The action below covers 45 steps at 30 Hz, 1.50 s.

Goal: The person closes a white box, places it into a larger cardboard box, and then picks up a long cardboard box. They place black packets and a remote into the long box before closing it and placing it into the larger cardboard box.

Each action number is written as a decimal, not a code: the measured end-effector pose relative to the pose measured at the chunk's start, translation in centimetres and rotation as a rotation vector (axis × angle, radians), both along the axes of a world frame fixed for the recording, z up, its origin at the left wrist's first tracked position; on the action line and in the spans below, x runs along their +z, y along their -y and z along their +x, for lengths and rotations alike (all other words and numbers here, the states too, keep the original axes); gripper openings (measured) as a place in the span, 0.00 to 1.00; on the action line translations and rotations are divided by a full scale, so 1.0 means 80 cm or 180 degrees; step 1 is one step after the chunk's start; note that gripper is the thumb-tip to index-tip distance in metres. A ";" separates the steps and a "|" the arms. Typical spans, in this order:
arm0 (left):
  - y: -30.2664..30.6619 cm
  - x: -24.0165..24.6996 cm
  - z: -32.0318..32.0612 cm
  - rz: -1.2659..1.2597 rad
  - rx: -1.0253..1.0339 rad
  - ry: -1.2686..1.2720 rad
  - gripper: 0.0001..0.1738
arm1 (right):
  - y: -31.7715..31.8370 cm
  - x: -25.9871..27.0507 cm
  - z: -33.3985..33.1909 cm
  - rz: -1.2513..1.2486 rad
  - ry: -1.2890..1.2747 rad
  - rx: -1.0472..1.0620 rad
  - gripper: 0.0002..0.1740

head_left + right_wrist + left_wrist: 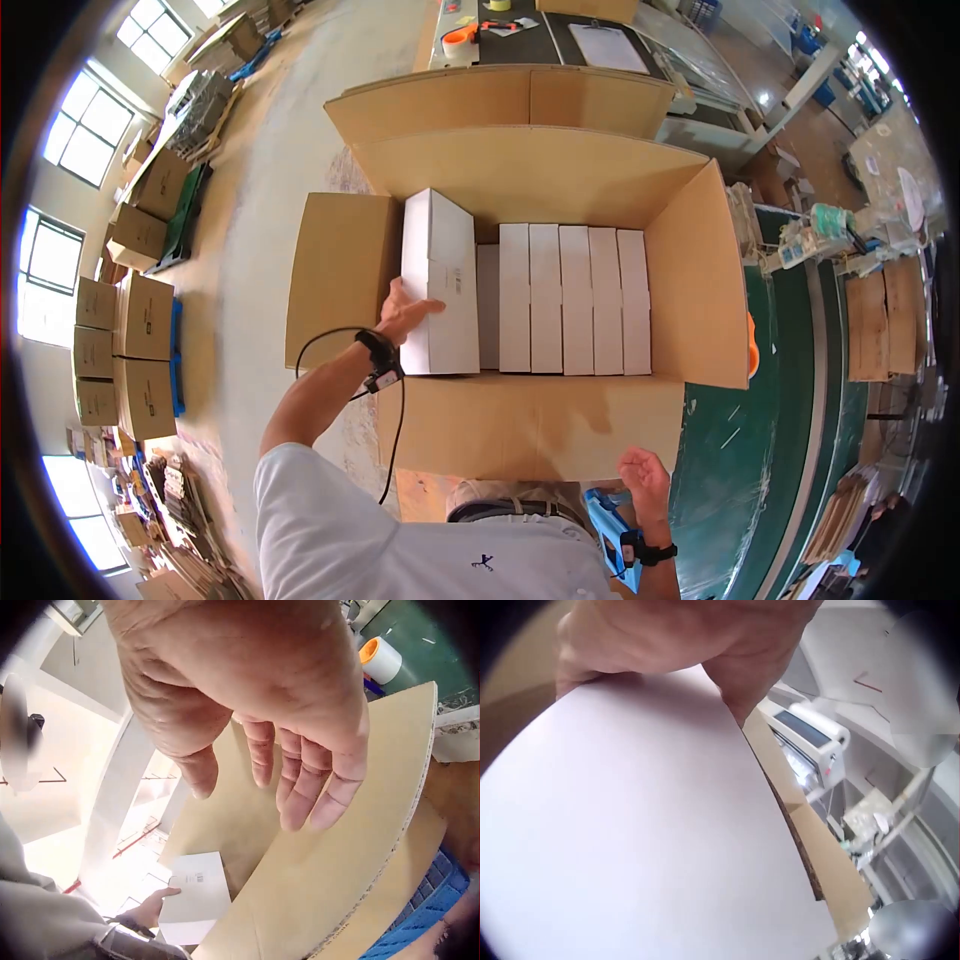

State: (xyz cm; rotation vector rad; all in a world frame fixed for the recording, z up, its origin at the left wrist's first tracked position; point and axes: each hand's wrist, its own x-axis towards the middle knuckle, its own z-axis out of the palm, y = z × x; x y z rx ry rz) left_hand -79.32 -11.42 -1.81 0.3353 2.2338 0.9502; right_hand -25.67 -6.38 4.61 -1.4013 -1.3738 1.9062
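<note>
Head view: the left hand (405,315) gripped a box (440,285), tilted at the carton's (700,290) left end beside the packed row (575,300); the last slot looked unfilled. Left wrist: fingers (735,682) clamped its edge. Right wrist: the right hand's (247,682) fingers (300,787) hung apart, empty.

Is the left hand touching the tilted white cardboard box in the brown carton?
Touching. Left wrist view: the left hand grips the tilted white cardboard box, skin directly on its face.

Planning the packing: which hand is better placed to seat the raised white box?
Left: the left hand grips that flat white cardboard box; the right hand hangs empty outside the brown cardboard carton.
</note>
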 end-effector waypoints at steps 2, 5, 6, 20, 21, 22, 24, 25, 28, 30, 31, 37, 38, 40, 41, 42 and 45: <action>-0.012 -0.028 0.008 -0.0262 -0.0025 -0.0147 0.54 | -0.004 0.005 -0.007 -0.0005 0.0193 -0.0005 0.20; -0.023 -0.062 0.026 -0.0385 -0.0259 -0.0028 0.60 | -0.006 0.006 -0.010 -0.0020 0.0282 -0.0024 0.20; -0.029 -0.074 0.028 -0.0452 -0.0411 0.0093 0.63 | -0.005 0.003 -0.012 -0.0023 0.0265 -0.0046 0.19; -0.118 -0.203 0.010 -0.0214 -0.0501 0.1713 0.59 | 0.037 -0.044 -0.016 -0.0156 0.0793 0.0429 0.22; -0.116 -0.223 0.004 -0.0183 -0.0549 0.1658 0.57 | 0.033 -0.034 -0.026 -0.0190 0.0785 0.0360 0.23; -0.102 -0.243 -0.006 -0.0138 -0.0633 0.1666 0.55 | 0.033 -0.039 -0.032 -0.0193 0.0746 0.0324 0.23; -0.086 -0.278 -0.036 -0.0030 -0.0929 0.1846 0.50 | 0.056 -0.055 -0.036 -0.0251 0.0610 0.0112 0.25; -0.088 -0.295 -0.053 0.0003 -0.1092 0.1972 0.48 | 0.058 -0.062 -0.039 -0.0222 0.0494 0.0043 0.26; -0.108 -0.289 -0.073 -0.0526 -0.1230 0.1893 0.54 | 0.048 -0.031 -0.054 0.0375 0.0692 0.0126 0.25; -0.132 -0.365 -0.113 -0.0868 -0.1400 0.0671 0.49 | 0.043 -0.013 -0.048 0.0592 0.0840 0.0099 0.24; -0.142 -0.360 -0.123 -0.0425 -0.1811 -0.0473 0.45 | 0.044 -0.008 -0.046 0.0639 0.0837 -0.0029 0.23; -0.219 -0.034 0.089 0.1795 -0.2104 -0.2152 0.23 | 0.112 -0.026 0.030 0.0937 0.0951 -0.0709 0.22; -0.230 -0.012 0.120 0.2079 -0.2303 -0.2075 0.22 | 0.124 -0.032 0.041 0.0906 0.0974 -0.0749 0.21; -0.247 0.024 0.175 0.2648 -0.2701 -0.1896 0.20 | 0.144 -0.035 0.060 0.0917 0.1022 -0.0893 0.21; -0.245 0.050 0.221 0.2812 -0.2844 -0.1472 0.15 | 0.153 -0.034 0.071 0.0960 0.1062 -0.1009 0.21; -0.241 0.071 0.274 0.3086 -0.3183 -0.1529 0.16 | 0.163 -0.033 0.085 0.0994 0.1117 -0.1129 0.21; -0.213 0.123 0.436 0.3794 -0.4263 -0.1326 0.16 | 0.192 -0.047 0.138 0.0998 0.1187 -0.1312 0.22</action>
